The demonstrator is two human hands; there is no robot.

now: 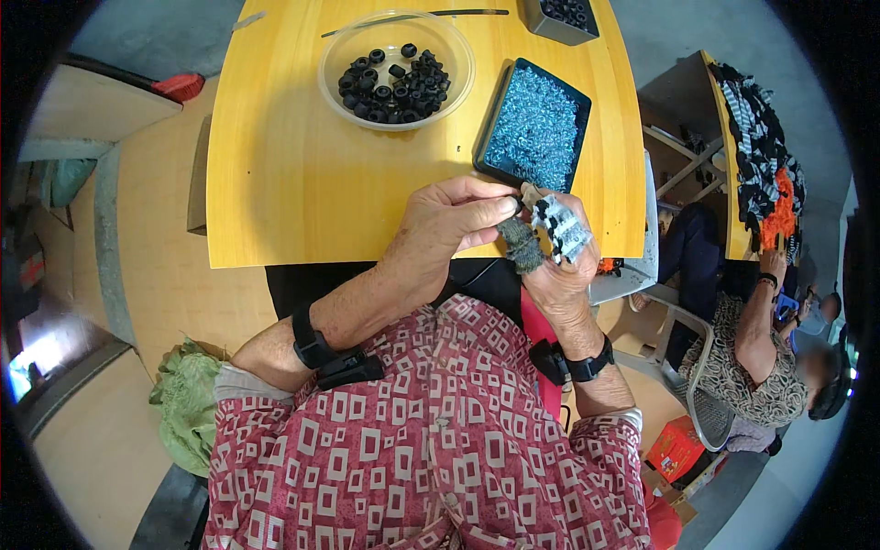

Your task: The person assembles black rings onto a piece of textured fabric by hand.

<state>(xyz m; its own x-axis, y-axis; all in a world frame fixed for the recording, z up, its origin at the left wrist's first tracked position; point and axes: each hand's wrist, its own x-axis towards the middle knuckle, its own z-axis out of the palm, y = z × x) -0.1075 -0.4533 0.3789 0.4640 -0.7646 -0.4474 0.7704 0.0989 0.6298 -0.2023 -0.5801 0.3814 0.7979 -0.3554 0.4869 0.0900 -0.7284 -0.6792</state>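
Bringing both hands together over the near edge of the yellow table (312,206), the person works close to the body, probably for a clear, steady view of something small. The left hand (449,225) has its thumb and forefinger closed in a pinch, seemingly on a small dark bit (517,207) at the right hand's fingertips. Such a fine grip suits a piece too little for the whole palm.

The right hand (559,266) is curled inward, facing the left. A dark grey cloth (522,247) and a black-and-white cloth (564,234) sit at its thumb and fingers, looking like wraps, perhaps to guard the skin. Whether those fingers also grip anything, one cannot tell.

Just beyond the hands, a black tray (585,124) keeps tiny blue beads (532,128) in a shallow layer, which likely makes picking easier. Left of it, a clear bowl (323,78) holds larger black beads (403,99), its raised wall presumably stopping them from rolling away. Farther off stand a grey box (557,31) of dark pieces and a thin rod (467,13) lying behind the bowl, leaving the near side for the hands.
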